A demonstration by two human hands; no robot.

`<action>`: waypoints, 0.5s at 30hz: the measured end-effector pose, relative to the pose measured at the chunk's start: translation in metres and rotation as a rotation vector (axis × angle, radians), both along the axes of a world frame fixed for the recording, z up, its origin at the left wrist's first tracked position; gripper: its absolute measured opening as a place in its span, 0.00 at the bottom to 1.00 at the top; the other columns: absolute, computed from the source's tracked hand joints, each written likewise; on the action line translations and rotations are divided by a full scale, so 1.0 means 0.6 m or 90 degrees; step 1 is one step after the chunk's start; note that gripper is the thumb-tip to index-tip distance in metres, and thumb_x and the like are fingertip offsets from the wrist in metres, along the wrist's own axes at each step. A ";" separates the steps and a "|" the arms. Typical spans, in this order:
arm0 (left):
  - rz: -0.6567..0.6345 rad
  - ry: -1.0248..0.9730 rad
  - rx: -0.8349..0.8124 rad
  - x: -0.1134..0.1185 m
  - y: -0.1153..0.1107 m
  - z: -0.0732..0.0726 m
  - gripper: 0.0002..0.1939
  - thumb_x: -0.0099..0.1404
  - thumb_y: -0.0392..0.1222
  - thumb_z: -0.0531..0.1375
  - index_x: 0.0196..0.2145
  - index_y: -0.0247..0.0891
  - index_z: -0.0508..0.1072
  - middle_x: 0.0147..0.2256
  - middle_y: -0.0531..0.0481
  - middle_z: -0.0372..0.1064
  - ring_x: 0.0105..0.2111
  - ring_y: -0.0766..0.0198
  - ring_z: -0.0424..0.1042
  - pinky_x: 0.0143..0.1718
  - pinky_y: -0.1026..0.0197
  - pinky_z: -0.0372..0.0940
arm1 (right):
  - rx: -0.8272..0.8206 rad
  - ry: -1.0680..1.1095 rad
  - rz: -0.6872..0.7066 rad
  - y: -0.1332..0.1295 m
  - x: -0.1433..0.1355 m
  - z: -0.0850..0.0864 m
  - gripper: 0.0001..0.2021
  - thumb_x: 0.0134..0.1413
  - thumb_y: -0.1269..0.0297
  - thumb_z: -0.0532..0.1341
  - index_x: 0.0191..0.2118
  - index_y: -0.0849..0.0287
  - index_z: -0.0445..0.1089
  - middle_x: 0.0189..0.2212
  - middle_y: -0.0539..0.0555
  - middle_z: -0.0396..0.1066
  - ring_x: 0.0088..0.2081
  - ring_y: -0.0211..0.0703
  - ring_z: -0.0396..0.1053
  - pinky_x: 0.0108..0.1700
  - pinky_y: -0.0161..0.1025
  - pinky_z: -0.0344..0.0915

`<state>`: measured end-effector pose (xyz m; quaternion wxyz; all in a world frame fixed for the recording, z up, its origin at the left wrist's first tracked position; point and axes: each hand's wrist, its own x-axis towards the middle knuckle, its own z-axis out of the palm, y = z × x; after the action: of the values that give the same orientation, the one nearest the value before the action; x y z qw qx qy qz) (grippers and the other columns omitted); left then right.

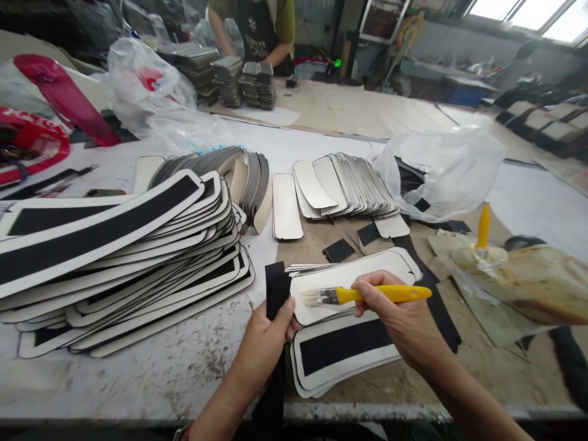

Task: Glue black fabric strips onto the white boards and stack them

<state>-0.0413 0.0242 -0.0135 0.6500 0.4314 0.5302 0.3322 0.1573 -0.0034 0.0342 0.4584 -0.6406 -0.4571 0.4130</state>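
Observation:
A yellow-handled brush (pixel 383 294) is held in my right hand (pixel 390 306), its bristles over the left part of a white panel (pixel 340 275). My left hand (pixel 271 327) pinches a black strip (pixel 276 288) beside that panel's left end; the strip hangs down past the table edge. The white panel lies on a small pile. Nearer to me is a white panel with a black rectangle (pixel 344 346). A tall stack of white-bordered black panels (pixel 138 245) stands on the left.
Fanned white panels (pixel 358 184) and curved grey-edged pieces (pixel 252 184) lie behind. At right, a second yellow brush (pixel 484 229) stands in a glue-covered container (pixel 478 258) near a plastic bag (pixel 450 171). Across the table, a person (pixel 261 30) handles stacked pieces (pixel 258 82).

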 end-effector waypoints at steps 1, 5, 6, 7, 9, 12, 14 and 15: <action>0.000 0.001 0.002 0.000 -0.001 0.000 0.18 0.60 0.54 0.57 0.23 0.36 0.67 0.20 0.52 0.64 0.21 0.67 0.60 0.23 0.65 0.56 | 0.008 -0.060 -0.006 -0.002 0.006 0.002 0.11 0.54 0.54 0.61 0.28 0.56 0.68 0.21 0.49 0.68 0.28 0.40 0.66 0.33 0.37 0.61; 0.007 0.021 0.008 0.000 -0.002 0.000 0.19 0.60 0.55 0.57 0.23 0.36 0.67 0.20 0.52 0.64 0.21 0.67 0.61 0.24 0.65 0.57 | 0.049 -0.251 -0.031 -0.010 0.039 0.016 0.12 0.55 0.54 0.59 0.26 0.54 0.67 0.24 0.50 0.68 0.29 0.42 0.66 0.30 0.38 0.60; 0.010 0.029 0.009 0.000 -0.002 0.000 0.19 0.60 0.55 0.58 0.23 0.36 0.67 0.20 0.52 0.64 0.21 0.67 0.60 0.24 0.64 0.57 | 0.061 -0.287 -0.033 -0.012 0.049 0.020 0.12 0.55 0.55 0.59 0.26 0.54 0.67 0.24 0.50 0.67 0.28 0.42 0.66 0.30 0.38 0.60; 0.011 0.036 0.009 0.000 -0.002 0.000 0.19 0.59 0.56 0.58 0.22 0.36 0.67 0.20 0.52 0.64 0.21 0.67 0.60 0.24 0.64 0.57 | 0.077 -0.320 -0.035 -0.014 0.058 0.024 0.11 0.55 0.56 0.58 0.26 0.54 0.67 0.24 0.50 0.67 0.28 0.42 0.66 0.30 0.38 0.61; 0.010 0.048 0.007 0.000 -0.002 -0.003 0.20 0.58 0.57 0.59 0.22 0.36 0.67 0.20 0.52 0.64 0.21 0.66 0.60 0.24 0.64 0.57 | 0.116 -0.383 -0.040 -0.017 0.075 0.029 0.10 0.56 0.58 0.58 0.26 0.54 0.66 0.25 0.50 0.67 0.28 0.42 0.66 0.32 0.39 0.61; 0.014 0.062 0.001 0.001 -0.001 -0.010 0.22 0.55 0.61 0.59 0.22 0.36 0.67 0.19 0.52 0.64 0.20 0.66 0.61 0.24 0.64 0.57 | 0.175 -0.463 -0.042 -0.022 0.100 0.033 0.09 0.58 0.62 0.57 0.27 0.55 0.66 0.26 0.50 0.66 0.30 0.41 0.66 0.34 0.39 0.62; 0.020 0.073 -0.010 0.001 0.000 -0.013 0.24 0.53 0.63 0.60 0.21 0.36 0.67 0.18 0.52 0.63 0.20 0.65 0.60 0.23 0.63 0.56 | 0.206 -0.502 -0.036 -0.025 0.113 0.034 0.07 0.58 0.64 0.56 0.29 0.56 0.66 0.26 0.50 0.65 0.30 0.41 0.65 0.34 0.39 0.62; 0.022 0.078 -0.017 0.001 0.001 -0.014 0.25 0.51 0.64 0.60 0.21 0.36 0.68 0.18 0.52 0.64 0.20 0.65 0.60 0.23 0.63 0.56 | 0.219 -0.518 -0.031 -0.026 0.119 0.034 0.06 0.58 0.65 0.56 0.30 0.56 0.66 0.27 0.51 0.65 0.31 0.41 0.65 0.35 0.39 0.62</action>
<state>-0.0405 0.0246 -0.0217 0.6160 0.4328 0.5809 0.3095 0.2288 -0.0191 0.0549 0.3508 -0.6759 -0.6472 0.0344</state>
